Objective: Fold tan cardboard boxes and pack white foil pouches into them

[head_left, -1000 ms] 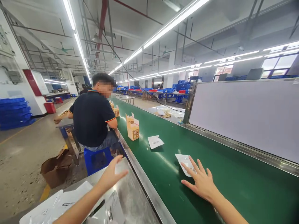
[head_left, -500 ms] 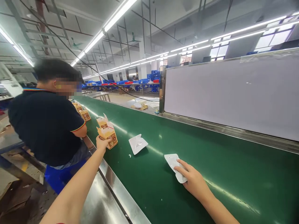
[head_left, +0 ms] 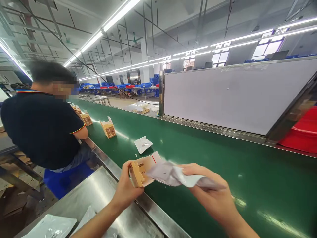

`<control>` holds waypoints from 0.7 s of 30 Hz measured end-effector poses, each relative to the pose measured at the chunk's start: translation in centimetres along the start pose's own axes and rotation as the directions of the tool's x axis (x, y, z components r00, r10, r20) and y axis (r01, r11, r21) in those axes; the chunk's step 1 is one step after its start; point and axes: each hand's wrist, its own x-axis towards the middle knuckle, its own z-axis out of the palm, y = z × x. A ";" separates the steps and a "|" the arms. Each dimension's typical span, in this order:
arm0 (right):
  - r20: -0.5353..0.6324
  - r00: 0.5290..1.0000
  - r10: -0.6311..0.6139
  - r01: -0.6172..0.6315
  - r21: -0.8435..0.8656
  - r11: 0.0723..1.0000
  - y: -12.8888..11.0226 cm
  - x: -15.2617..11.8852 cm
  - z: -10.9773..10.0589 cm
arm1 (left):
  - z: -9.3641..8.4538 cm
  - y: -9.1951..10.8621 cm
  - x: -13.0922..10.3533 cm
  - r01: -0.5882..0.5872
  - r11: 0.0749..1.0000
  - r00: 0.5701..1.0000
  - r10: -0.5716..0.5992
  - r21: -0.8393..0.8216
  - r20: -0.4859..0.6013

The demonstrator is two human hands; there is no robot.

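Observation:
My left hand (head_left: 126, 183) is wrapped round a small brown and yellow carton (head_left: 141, 170), tilted so that its open top faces right. A white pouch (head_left: 170, 173) is pinched in my right hand (head_left: 209, 185), its blurred front end right at the carton's opening. Whether that end is inside the carton or just in front of it, I cannot tell. Beyond the carton, a second white pouch (head_left: 143, 144) lies flat on the green conveyor belt (head_left: 198, 145). Another open carton (head_left: 108, 128) stands farther up the belt with its flap raised.
A co-worker in a dark shirt (head_left: 42, 129) sits at the left beside the belt, near more cartons (head_left: 86, 119). White pouches (head_left: 53, 226) lie on the steel table (head_left: 99, 191) at lower left. A pale panel (head_left: 210, 102) and a red bin (head_left: 303, 130) border the far side.
My left hand has brought the carton back towards me and tipped it over. The pouch in my right hand has been lifted off the belt and moved left to the carton.

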 end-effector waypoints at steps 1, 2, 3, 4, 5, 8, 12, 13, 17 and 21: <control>0.056 0.998 -0.041 0.048 -0.119 0.992 -0.1 -0.6 0.6 | 0.5 0.8 -1.3 -0.036 0.999 0.999 0.036 0.014 -0.011; 0.122 0.990 -0.070 0.100 -0.259 0.961 -0.1 -1.3 1.2 | 0.9 1.5 -2.4 -0.102 0.994 0.995 0.103 0.048 -0.018; 0.193 0.978 -0.078 0.150 -0.387 0.910 -0.1 -2.0 1.9 | 1.4 2.0 -3.4 -0.192 0.977 0.981 0.194 0.096 -0.018; 0.269 0.961 -0.065 0.189 -0.468 0.863 -0.1 -2.8 2.6 | 1.8 2.5 -4.1 -0.291 0.945 0.955 0.296 0.149 -0.010; 0.344 0.938 -0.031 0.210 -0.497 0.842 -0.1 -3.6 3.1 | 2.3 2.9 -4.7 -0.387 0.901 0.919 0.393 0.196 0.005; 0.498 0.862 0.092 0.153 -0.428 0.891 -0.4 -5.3 3.4 | 3.8 3.6 -6.0 -0.534 0.809 0.837 0.547 0.245 0.019; 0.612 0.773 0.168 -0.061 -0.192 0.980 -2.5 -6.4 0.9 | 5.4 4.0 -6.9 -0.333 0.923 0.940 0.341 0.190 -0.010; 0.619 0.766 0.174 -0.089 -0.166 0.982 -3.1 -6.6 0.5 | 5.7 4.2 -7.1 -0.273 0.947 0.961 0.278 0.167 -0.008; 0.466 0.812 0.352 -0.143 -0.427 0.893 -4.9 -6.8 0.4 | 7.3 6.3 -8.2 -0.139 0.988 0.989 0.135 0.073 0.056; 0.317 0.866 0.388 -0.087 -0.667 0.740 -4.9 -5.5 -1.4 | 8.8 7.2 -9.9 -0.093 0.993 0.989 0.101 -0.073 0.110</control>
